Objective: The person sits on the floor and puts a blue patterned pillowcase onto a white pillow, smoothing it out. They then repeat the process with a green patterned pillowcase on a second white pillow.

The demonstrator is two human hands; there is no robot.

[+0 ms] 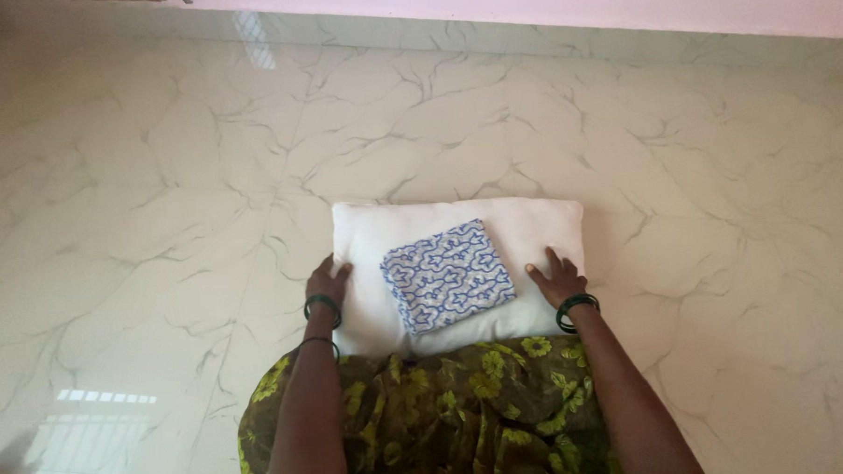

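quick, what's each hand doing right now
Left hand: open, resting flat on the white pillow's left edge, holding nothing.
Right hand: open, flat on the pillow's right side, holding nothing.

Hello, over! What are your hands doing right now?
Left hand flat on white pillow, left edge. Right hand flat, right side. Folded blue-patterned cloth on top, untouched.

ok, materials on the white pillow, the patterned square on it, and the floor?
White pillow: matte fabric, looks soft-filled; puffy edges. Folded cloth: thin blue-and-white printed fabric, likely cotton. Floor: glossy marble-look tile; grey veins, joints, window reflections.
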